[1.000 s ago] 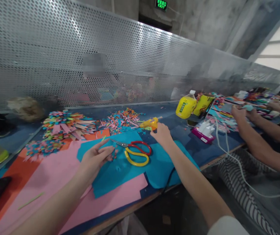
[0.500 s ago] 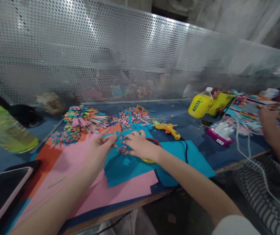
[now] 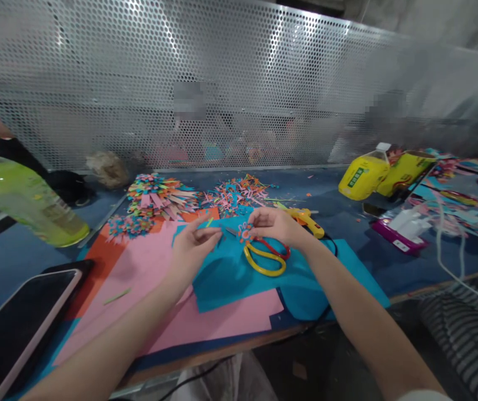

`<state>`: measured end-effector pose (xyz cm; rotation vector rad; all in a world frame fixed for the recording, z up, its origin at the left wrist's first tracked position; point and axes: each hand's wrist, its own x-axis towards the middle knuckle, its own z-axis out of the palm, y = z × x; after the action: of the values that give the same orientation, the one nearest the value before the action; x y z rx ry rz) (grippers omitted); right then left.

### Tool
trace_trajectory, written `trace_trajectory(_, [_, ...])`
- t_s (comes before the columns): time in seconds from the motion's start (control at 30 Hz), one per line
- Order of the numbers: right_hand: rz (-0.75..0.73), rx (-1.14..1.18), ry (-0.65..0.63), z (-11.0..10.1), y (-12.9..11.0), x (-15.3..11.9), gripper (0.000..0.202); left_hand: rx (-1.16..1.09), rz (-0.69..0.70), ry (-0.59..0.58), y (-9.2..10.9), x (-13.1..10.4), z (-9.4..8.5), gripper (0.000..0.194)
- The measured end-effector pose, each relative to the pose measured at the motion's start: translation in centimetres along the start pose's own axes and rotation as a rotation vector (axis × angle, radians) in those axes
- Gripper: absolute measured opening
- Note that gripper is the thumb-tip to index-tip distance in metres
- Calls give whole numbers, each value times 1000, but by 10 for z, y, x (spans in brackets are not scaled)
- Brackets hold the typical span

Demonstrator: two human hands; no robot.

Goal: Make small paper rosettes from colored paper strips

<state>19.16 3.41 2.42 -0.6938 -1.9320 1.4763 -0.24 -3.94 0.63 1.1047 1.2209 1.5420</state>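
Note:
My right hand pinches a small curled paper flower in pink, orange and blue. To its left, my left hand has its fingers curled in with the thumb close to them; what is between them is too small to make out. A thin green paper strip shows at its fingertips. Below the right hand lie scissors with one yellow and one red handle, their blades pointing left. Under both hands is a blue paper sheet, over pink paper.
Fringed paper rolls and a pile of paper scraps lie behind my hands. A yellow glue gun rests behind my right hand. Bottles and a phone are left; a yellow jug and purple tissue pack right.
My hands have drawn apart from over the blue sheet, and the right one has the paper flower. The scissors, mostly covered before, now show. The view has shifted slightly left.

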Motion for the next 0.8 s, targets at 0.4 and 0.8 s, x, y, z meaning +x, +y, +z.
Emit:
trace_trajectory(0.4, [-3,16,78,2,-2,0,26,65,-87,-170,-4,-16,11,70])
trace_trajectory(0.8, [19,23,97,3,-3,0,26,7,-102,-208,-7,-17,12,71])
